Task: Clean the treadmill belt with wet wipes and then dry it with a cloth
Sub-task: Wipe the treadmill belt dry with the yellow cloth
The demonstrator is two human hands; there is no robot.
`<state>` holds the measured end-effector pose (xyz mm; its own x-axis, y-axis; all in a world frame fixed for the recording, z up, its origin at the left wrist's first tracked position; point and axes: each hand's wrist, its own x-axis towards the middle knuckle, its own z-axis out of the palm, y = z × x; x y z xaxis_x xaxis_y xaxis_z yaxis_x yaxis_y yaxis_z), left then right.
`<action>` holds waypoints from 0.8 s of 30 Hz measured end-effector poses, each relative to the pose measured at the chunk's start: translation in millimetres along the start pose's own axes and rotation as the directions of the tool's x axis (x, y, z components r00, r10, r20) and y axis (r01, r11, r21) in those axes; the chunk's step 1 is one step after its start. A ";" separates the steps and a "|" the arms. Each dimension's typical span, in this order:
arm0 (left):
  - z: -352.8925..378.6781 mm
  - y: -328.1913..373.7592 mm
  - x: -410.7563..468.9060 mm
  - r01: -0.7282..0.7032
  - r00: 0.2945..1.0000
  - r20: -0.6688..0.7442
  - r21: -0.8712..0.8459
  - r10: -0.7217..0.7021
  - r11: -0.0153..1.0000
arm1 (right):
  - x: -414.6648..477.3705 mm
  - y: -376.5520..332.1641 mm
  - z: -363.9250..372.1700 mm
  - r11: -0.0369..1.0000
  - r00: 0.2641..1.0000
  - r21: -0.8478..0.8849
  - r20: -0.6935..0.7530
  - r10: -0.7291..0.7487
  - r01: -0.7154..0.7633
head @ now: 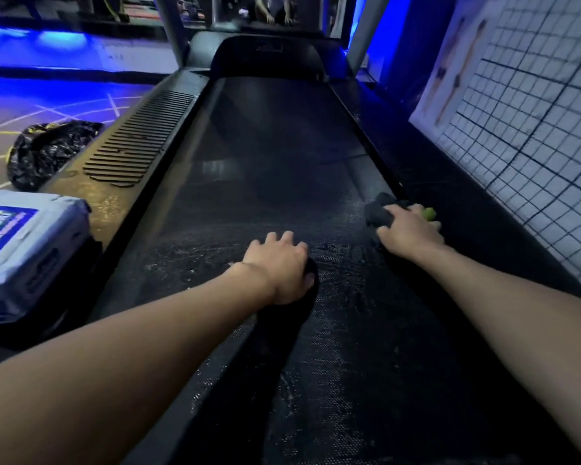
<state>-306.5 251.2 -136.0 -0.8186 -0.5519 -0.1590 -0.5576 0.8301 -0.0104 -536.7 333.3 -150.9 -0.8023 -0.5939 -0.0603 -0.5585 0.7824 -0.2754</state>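
I see the left hand planted mid-belt, fingers spread and bent, tips on the surface, holding nothing. The right hand grips a dark cloth at the belt's right edge. The cloth sticks out ahead of the knuckles and a green bit shows at the far side. Belt around both hands looks streaky and speckled. Wipes pack sits on the left rail, well apart from the hands. A black bag is on the floor beyond it.

Dim; blue glow far left; wide-angle edge distortion.
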 end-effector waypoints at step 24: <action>5.3 -66.8 -50.1 0.013 1.000 0.012 0.004 -0.013 1.000 | -66.0 -160.7 44.2 0.971 0.971 -0.013 0.023 -0.237 0.237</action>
<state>-227.5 223.8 -132.6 -0.8095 -0.5616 -0.1711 -0.5675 0.8232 -0.0167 -384.7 238.5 -145.1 -0.6423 -0.7663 -0.0157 -0.7353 0.6218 -0.2697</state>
